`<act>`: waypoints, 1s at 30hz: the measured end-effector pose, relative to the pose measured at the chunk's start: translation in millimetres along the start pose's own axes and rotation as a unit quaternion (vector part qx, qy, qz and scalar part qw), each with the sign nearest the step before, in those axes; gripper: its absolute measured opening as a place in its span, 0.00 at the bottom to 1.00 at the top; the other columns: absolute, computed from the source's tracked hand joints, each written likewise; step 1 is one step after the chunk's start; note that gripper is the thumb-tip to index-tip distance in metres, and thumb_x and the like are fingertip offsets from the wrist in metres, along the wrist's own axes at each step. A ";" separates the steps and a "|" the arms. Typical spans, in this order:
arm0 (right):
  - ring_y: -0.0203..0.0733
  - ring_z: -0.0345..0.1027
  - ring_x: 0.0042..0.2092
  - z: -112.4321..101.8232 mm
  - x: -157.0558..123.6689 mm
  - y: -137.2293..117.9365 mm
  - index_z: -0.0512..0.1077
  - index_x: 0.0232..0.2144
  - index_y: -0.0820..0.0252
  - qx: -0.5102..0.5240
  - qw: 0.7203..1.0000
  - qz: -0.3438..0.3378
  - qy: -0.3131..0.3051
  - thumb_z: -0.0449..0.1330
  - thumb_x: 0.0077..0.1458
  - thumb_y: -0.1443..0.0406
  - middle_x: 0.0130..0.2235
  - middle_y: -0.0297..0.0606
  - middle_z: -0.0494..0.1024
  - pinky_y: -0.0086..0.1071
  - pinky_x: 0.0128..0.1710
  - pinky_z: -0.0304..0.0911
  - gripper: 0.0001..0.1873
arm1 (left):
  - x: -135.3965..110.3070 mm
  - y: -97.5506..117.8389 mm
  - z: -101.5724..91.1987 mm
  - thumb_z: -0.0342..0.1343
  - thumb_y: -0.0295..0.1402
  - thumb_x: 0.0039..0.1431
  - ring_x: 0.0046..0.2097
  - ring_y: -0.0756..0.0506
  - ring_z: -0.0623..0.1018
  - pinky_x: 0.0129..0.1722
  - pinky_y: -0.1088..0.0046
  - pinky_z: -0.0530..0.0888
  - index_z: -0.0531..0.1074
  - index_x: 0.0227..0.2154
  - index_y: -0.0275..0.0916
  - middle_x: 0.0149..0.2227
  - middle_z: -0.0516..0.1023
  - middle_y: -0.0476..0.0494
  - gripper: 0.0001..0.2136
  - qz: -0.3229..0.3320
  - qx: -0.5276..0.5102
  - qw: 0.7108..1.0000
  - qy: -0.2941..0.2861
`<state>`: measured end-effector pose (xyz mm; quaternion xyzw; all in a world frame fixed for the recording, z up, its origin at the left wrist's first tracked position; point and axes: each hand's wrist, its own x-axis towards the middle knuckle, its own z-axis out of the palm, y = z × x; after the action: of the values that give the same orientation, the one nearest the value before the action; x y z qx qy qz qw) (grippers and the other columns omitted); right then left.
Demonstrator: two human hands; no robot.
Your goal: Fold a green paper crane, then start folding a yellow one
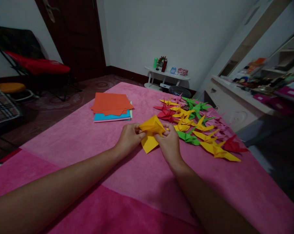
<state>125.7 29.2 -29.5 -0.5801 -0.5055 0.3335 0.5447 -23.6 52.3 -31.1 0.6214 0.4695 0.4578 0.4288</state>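
A partly folded sheet of yellow origami paper (149,143) is held up between my two hands, above the pink table. My left hand (129,137) pinches its left side, thumb on the near face. On the opposite edge my right hand (170,140) grips it with thumb and fingers. The paper's upper part stands opened out, and a pointed flap hangs down toward me. Just right of my right hand lie folded paper cranes in yellow (214,149), green (188,138), red (165,113) and pink.
Left of my hands lies a stack of square paper, orange sheets (110,102) over blue ones (113,117). A pink cloth (83,169) covers the table. Beyond stand a small white side table (166,73), a red folding chair (37,63) and a cluttered dresser (234,87).
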 end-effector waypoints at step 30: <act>0.36 0.68 0.22 -37.0 15.3 -37.0 0.67 0.26 0.61 -0.036 0.936 0.210 -0.279 0.58 0.28 0.76 0.21 0.30 0.73 0.27 0.22 0.61 0.16 | 9.3 34.2 -29.3 0.63 0.34 0.43 0.26 0.51 0.74 0.25 0.78 0.69 0.74 0.34 0.32 0.26 0.77 0.46 0.14 -0.075 0.022 0.953 -0.293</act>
<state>156.1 28.9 15.7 -0.5759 -0.5156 0.5701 0.2783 -44.2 57.9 9.7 0.7003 0.3788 0.2114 0.5669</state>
